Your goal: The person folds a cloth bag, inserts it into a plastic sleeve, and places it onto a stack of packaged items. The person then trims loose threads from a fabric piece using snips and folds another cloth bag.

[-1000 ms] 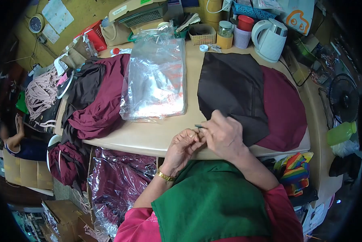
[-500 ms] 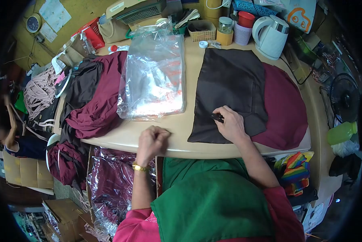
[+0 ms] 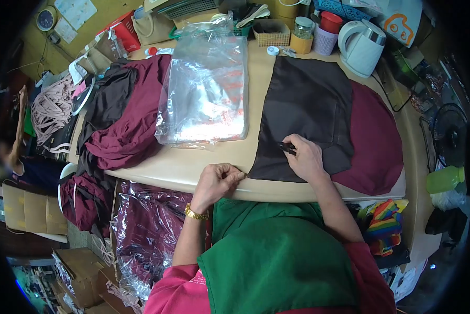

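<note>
A black cloth piece (image 3: 303, 104) lies flat on the table, partly over a maroon cloth (image 3: 376, 141) with a rounded right side. My left hand (image 3: 217, 183), wearing a gold bracelet, is closed in a pinch at the black cloth's near left corner. Over the lower middle of that cloth rests my right hand (image 3: 304, 157), its fingers wrapped round a small black tool (image 3: 287, 147). The palm hides most of the tool, so its exact kind does not show.
Clear plastic bags (image 3: 206, 94) lie left of the black cloth. Further left is a heap of maroon and black fabric (image 3: 125, 115). A white kettle (image 3: 359, 49), jars and baskets line the back edge. Another person's arm (image 3: 19, 125) shows at far left.
My left hand has moved right, from bare tabletop to the black cloth's corner. My right hand keeps the black tool in nearly the same place. The view has shifted slightly.
</note>
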Action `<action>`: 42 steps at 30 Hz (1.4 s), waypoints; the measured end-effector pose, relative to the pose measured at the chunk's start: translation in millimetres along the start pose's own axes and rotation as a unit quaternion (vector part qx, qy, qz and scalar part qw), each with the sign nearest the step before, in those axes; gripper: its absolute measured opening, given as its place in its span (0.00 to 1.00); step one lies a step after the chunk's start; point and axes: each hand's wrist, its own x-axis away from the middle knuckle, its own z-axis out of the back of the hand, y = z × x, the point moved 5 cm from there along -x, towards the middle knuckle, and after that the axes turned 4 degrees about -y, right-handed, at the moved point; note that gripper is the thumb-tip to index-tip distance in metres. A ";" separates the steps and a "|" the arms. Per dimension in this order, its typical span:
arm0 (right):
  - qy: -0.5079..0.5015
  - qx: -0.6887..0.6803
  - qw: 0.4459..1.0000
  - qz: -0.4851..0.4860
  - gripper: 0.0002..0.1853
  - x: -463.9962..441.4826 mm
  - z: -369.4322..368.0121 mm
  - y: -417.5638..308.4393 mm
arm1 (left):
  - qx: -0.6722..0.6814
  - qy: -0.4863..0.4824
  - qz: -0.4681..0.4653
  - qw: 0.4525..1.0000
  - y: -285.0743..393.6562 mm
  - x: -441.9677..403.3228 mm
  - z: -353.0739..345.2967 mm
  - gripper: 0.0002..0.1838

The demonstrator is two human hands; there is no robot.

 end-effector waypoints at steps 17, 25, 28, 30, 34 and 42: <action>0.007 0.009 1.000 0.009 0.12 2.4 0.0 -5.4 | -0.104 0.005 -0.024 0.994 11.3 1.7 -20.8 0.09; 0.015 0.040 0.999 -0.011 0.12 2.4 -2.7 -0.6 | 0.095 0.031 -0.069 0.993 -9.8 4.7 -21.9 0.07; -0.016 -0.030 0.999 -0.013 0.13 2.7 2.0 -13.2 | 0.136 0.030 -0.051 0.989 -11.4 4.5 -22.1 0.08; -0.047 -0.046 0.998 0.001 0.13 5.4 12.5 -48.0 | 0.159 0.020 -0.026 0.987 -5.5 7.9 -20.3 0.09; -0.138 -0.023 0.989 0.055 0.15 13.2 7.1 -85.7 | 0.042 0.021 -0.034 0.998 -0.9 14.7 -13.7 0.12; -0.145 0.049 0.978 0.142 0.14 11.8 -3.9 -111.4 | -0.195 0.104 -0.107 0.969 25.4 28.4 -10.3 0.06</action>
